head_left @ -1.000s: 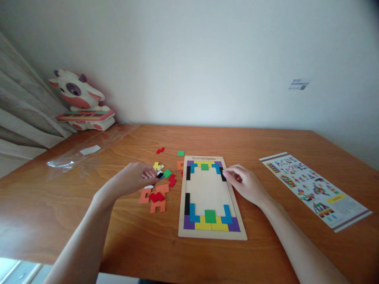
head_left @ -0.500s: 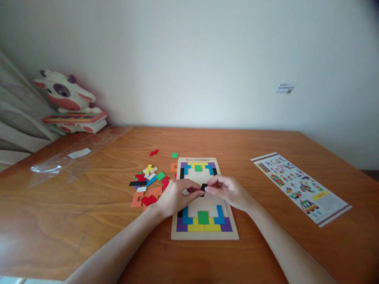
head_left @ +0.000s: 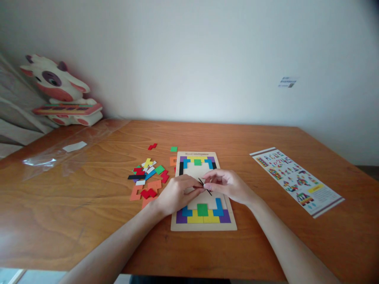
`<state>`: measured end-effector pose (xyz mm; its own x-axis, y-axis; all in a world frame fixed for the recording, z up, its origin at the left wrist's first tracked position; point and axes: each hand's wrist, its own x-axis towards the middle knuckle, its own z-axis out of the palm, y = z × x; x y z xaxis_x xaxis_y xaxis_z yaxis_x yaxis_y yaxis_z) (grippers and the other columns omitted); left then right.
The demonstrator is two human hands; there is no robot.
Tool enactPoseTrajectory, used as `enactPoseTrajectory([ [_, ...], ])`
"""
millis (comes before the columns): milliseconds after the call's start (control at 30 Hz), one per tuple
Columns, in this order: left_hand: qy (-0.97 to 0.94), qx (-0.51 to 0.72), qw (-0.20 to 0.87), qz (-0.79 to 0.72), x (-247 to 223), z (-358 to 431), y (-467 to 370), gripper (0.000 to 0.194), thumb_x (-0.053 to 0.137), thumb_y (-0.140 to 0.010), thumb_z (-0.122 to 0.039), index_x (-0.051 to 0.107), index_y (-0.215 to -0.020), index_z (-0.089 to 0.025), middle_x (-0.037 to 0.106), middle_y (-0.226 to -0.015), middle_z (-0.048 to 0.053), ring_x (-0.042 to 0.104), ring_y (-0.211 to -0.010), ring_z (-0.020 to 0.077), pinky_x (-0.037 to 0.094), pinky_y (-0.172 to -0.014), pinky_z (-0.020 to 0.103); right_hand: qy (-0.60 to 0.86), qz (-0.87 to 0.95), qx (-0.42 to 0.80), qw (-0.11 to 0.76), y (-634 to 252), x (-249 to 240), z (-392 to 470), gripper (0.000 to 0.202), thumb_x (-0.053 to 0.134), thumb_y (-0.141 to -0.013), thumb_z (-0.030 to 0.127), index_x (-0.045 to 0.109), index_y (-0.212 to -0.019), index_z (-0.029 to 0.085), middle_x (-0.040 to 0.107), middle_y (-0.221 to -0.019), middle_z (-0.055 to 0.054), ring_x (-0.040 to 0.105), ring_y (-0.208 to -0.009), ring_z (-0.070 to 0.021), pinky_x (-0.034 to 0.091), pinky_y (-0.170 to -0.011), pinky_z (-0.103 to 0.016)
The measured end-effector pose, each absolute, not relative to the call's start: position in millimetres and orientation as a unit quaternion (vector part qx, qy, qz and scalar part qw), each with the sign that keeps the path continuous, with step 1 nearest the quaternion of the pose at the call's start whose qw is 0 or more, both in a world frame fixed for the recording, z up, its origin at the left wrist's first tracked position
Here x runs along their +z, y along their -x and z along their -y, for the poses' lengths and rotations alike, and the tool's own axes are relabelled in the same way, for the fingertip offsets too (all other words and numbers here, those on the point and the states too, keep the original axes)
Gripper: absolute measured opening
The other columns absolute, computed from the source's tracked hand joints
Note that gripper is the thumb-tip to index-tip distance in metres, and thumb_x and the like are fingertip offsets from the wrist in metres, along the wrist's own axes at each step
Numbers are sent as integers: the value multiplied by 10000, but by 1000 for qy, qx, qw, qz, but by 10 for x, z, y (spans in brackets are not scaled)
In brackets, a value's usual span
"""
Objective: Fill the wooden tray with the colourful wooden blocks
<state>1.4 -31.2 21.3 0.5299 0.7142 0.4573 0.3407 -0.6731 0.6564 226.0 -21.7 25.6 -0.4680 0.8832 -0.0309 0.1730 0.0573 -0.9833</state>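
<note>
Over the middle of a wooden puzzle board (head_left: 204, 227), my left hand (head_left: 179, 193) and my right hand (head_left: 229, 185) meet fingertip to fingertip. Both pinch a thin black puzzle piece (head_left: 209, 192), seen nearly edge-on; fingers cover part of it, and I cannot tell whether it is one piece or two. At the board's near end lie purple, yellow and blue pieces around a green square piece (head_left: 202, 210). A similar coloured border with a smaller-looking green piece (head_left: 197, 162) fills the far end. The bare centre is partly hidden by my hands.
Loose coloured pieces, among them an orange one (head_left: 154, 184) and a black bar (head_left: 136, 177), lie heaped left of the board. A printed pattern sheet (head_left: 296, 181) rests at right. Farther left are a clear plastic bag (head_left: 56, 157) and a cow-shaped toy keyboard (head_left: 68, 108).
The black piece has turned from showing its face to nearly edge-on between my fingertips. The view has tilted slightly, so the table appears higher and its near edge shows.
</note>
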Motion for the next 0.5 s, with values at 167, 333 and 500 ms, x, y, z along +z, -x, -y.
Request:
enactPoseTrajectory([
  [167,-842,368,249,-305,213,329,-42,153,606,-939,-261,731,-937,-173,758,-885,60,703,-829,163,568,-779,265,406,660,552,309,-2246,198,217,342,723,-840,401,689,-1130,223,680,-858,-16,637,-777,-140,530,-722,-283],
  [333,-835,366,264,-315,245,341,-48,160,563,-958,-238,711,-959,-175,754,-943,60,702,-884,159,565,-842,274,400,633,589,304,-2271,203,195,417,724,-841,425,658,-1205,233,671,-916,-18,654,-789,-134,544,-756,-284],
  [500,-855,361,238,-286,214,343,-47,190,547,-964,-241,705,-1051,-179,741,-1043,88,691,-985,183,567,-902,318,392,593,623,325,-2307,204,193,479,775,-793,384,638,-1232,254,637,-1098,-31,645,-820,-110,542,-775,-256],
])
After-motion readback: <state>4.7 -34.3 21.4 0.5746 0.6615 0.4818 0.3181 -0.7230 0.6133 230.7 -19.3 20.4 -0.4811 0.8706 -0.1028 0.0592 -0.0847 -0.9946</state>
